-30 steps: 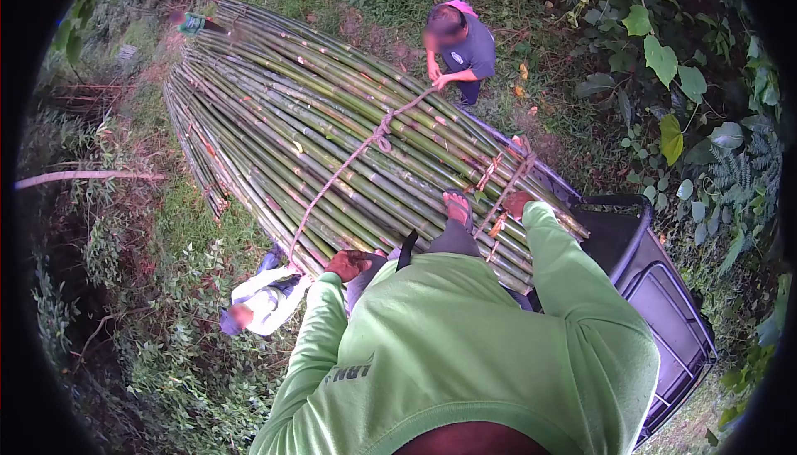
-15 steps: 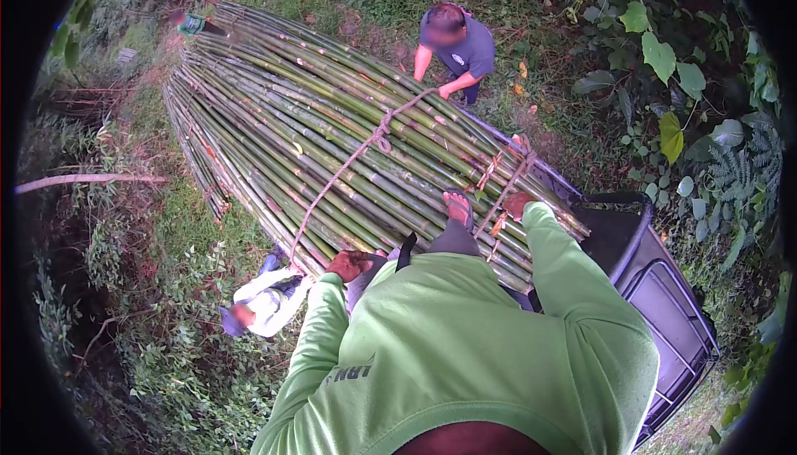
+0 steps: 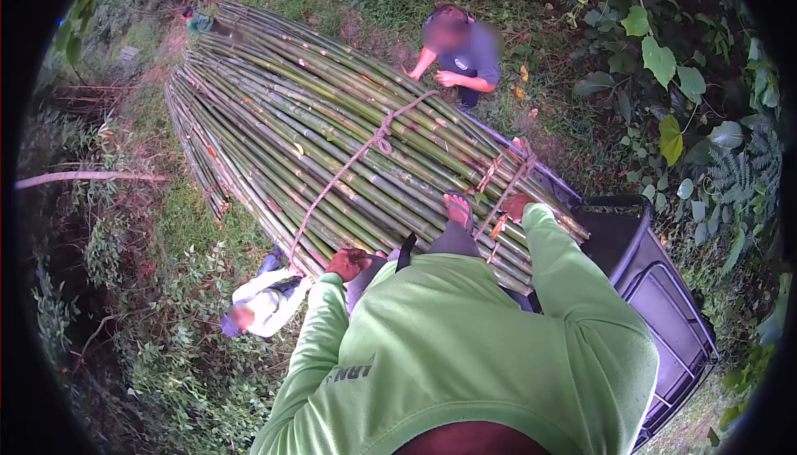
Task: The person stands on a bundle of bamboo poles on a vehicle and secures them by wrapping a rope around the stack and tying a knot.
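Observation:
Under me lies a long load of green bamboo poles point(image 3: 332, 139), tied across by a thick rope point(image 3: 353, 160) with a knot point(image 3: 382, 135). My left hand point(image 3: 349, 264) rests over my bent knee near the left edge of the load, holding nothing I can see. My right hand point(image 3: 516, 206) is down on the poles, right beside a second rope point(image 3: 516, 174) that crosses their near end. Its fingers are mostly hidden, so a grip on that rope cannot be made out. My sandalled foot point(image 3: 457, 206) stands on the bamboo between the two ropes.
A person in a dark blue shirt point(image 3: 471, 58) stands at the load's far side. Another in white point(image 3: 270, 310) is low on the left, and one in green point(image 3: 199, 23) is at the far end. A vehicle's metal rack point(image 3: 664, 297) is at right. Leafy plants surround us.
The person in dark blue has drawn one hand back from the poles toward the body and turned slightly. The far person in green shifted slightly. My hands have stayed in place.

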